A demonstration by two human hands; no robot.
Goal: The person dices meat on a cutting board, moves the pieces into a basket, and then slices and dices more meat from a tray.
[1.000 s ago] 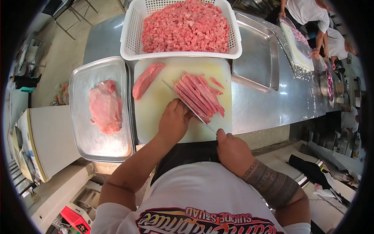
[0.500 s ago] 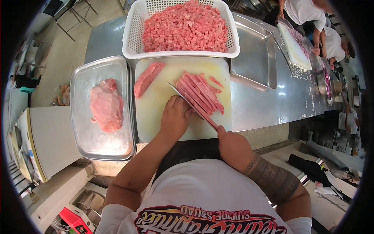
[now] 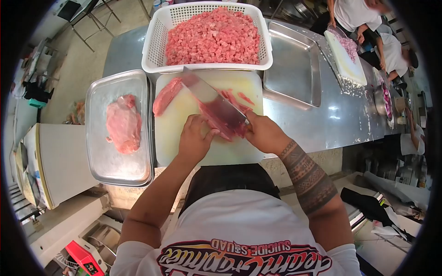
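Meat strips (image 3: 216, 123), frame centre, look soft, floppy, probably light and slippery; best held along their lower-left edge, by left hand (image 3: 192, 140), thumb and fingers apart; right hand (image 3: 267, 133) clamped round knife (image 3: 199, 86) handle.

The wide kitchen knife (image 3: 206, 91) has rolled over: a thin edge-on line before, it now shows its broad, meat-smeared face. Its tip has moved up toward the white perforated basket (image 3: 152, 66), overlapping the upper end of the meat slab (image 3: 165, 99). The right hand (image 3: 267, 133) has left the near edge of the cutting board (image 3: 177, 147) and come forward beside the meat strips (image 3: 209, 118) — now largely hidden under the blade (only their margins peek out). The left hand (image 3: 193, 139) has loosened — its thumb now spread from the fingers.
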